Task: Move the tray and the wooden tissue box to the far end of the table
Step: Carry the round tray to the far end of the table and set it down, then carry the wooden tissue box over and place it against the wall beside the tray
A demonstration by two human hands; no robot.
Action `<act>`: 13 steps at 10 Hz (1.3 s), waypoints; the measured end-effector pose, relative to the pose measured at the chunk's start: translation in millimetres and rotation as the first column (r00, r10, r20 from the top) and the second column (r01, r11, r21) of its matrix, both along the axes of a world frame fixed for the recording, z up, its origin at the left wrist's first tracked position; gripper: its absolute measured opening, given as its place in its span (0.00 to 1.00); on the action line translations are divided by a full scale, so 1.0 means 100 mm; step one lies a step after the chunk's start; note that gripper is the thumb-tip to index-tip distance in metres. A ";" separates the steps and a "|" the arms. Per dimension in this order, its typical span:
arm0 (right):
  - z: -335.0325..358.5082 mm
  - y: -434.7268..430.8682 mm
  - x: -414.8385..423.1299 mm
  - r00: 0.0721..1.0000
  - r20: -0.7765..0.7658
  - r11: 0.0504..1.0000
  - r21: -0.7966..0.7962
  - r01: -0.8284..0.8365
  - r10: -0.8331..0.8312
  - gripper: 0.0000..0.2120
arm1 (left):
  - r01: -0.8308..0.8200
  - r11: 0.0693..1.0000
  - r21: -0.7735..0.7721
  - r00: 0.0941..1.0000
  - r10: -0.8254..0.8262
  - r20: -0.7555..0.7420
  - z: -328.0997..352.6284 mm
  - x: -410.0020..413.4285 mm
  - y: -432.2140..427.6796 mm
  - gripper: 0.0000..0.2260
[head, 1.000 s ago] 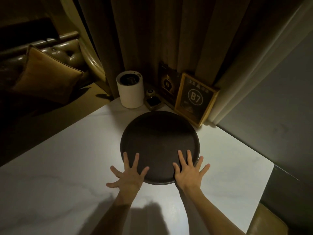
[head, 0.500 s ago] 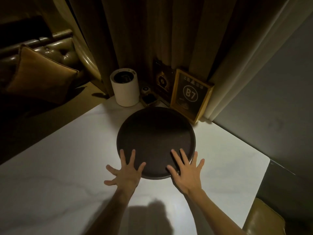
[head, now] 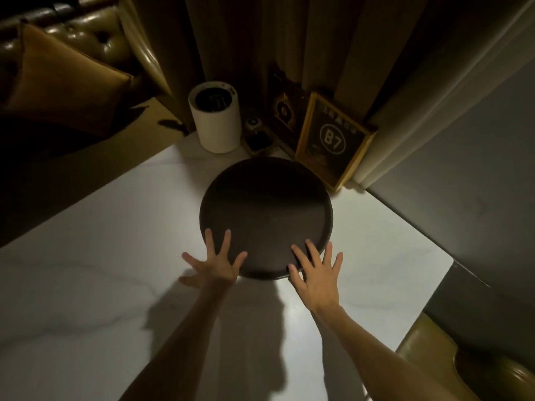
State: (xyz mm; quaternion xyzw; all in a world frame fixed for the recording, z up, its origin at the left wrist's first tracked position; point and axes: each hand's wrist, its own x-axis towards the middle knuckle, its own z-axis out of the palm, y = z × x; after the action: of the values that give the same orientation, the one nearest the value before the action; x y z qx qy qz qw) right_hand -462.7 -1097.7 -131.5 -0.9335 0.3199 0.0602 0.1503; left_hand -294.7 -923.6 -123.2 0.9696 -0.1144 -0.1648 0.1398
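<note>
Small dark items (head: 259, 138) between white cylindrical container (head: 215, 123) and gold-framed black "B7" sign (head: 333, 140): too dim to identify. Forearms cut off at bottom edge. Round dark brown tray (head: 266, 209) sits flat at the far corner of the white marble desk (head: 101, 241), far rim just beside the sign; contact unclear. Left hand (head: 215, 266) and right hand (head: 317, 274) both released, straight fingers spread over the tray's near rim, grasping nothing. Brown curtain (head: 260, 39) behind, tufted leather sofa (head: 86, 33) with tan cushion (head: 63, 70) on the left, grey wall (head: 463, 169) on the right.
</note>
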 end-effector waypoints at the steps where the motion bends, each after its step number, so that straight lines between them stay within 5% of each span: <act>1: 0.17 -0.04 0.01 0.996 -0.085 0.997 0.072 -0.002 0.008 0.28 | 0.089 0.978 0.189 0.978 -0.050 -0.201 0.38 0.02 -0.08 0.32; 2: 0.45 -0.17 0.05 0.977 -0.192 0.989 0.137 -0.064 0.090 0.28 | 0.285 0.924 0.255 0.935 -0.210 -0.285 0.52 0.21 -0.08 0.30; 3: 0.76 -0.38 0.25 0.923 -0.336 0.955 0.281 -0.092 0.188 0.26 | 0.219 0.959 0.178 0.904 -0.131 -0.407 0.64 0.28 0.06 0.29; 4: 1.14 -0.48 0.51 0.895 -0.421 0.888 0.455 0.066 0.149 0.24 | 0.143 0.979 0.146 0.953 -0.096 -0.287 1.04 -0.06 0.09 0.23; 6: 2.02 -0.05 0.78 0.966 -0.209 0.857 0.514 -0.025 0.154 0.19 | -0.093 0.995 0.036 0.990 0.096 -0.104 1.98 -0.43 0.41 0.16; 8: 2.96 0.98 1.22 0.964 0.110 0.781 0.567 -0.262 0.243 0.18 | -0.384 0.888 -0.253 0.922 0.381 -0.063 2.83 -0.40 1.65 0.08; 10: 3.53 2.82 1.27 0.833 0.328 0.566 0.618 -0.545 0.444 0.17 | -0.544 0.756 -0.363 0.803 0.595 0.037 3.45 -0.96 3.40 0.08; 13: 3.49 5.40 0.27 0.760 0.415 0.328 0.721 -0.610 0.500 0.17 | -0.775 0.457 -0.436 0.506 0.863 0.005 3.63 -2.43 5.77 0.08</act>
State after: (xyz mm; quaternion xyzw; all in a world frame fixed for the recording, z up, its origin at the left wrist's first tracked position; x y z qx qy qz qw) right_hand -435.4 -557.4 217.7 -0.8012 -0.0956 0.1953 0.5575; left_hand -537.7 -346.5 240.2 0.8673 0.3250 0.0602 0.3723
